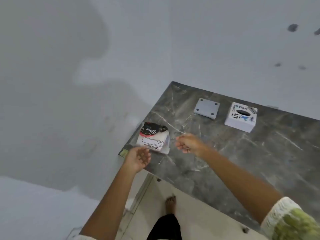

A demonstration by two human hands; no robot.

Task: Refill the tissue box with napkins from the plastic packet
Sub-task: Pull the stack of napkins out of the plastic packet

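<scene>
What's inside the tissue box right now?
The tissue box shows only a dark oval slot on top, with no napkin poking out. Its interior is hidden, so its contents can't be seen.

Head-worn view, steeply down, arm's-length

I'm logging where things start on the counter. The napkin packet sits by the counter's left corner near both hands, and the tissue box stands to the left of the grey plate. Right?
Not quite. The head view shows the tissue box to the right of the grey plate, not the left. The rest holds: the napkin packet sits by the counter's left corner, near the left hand and right hand.
</scene>
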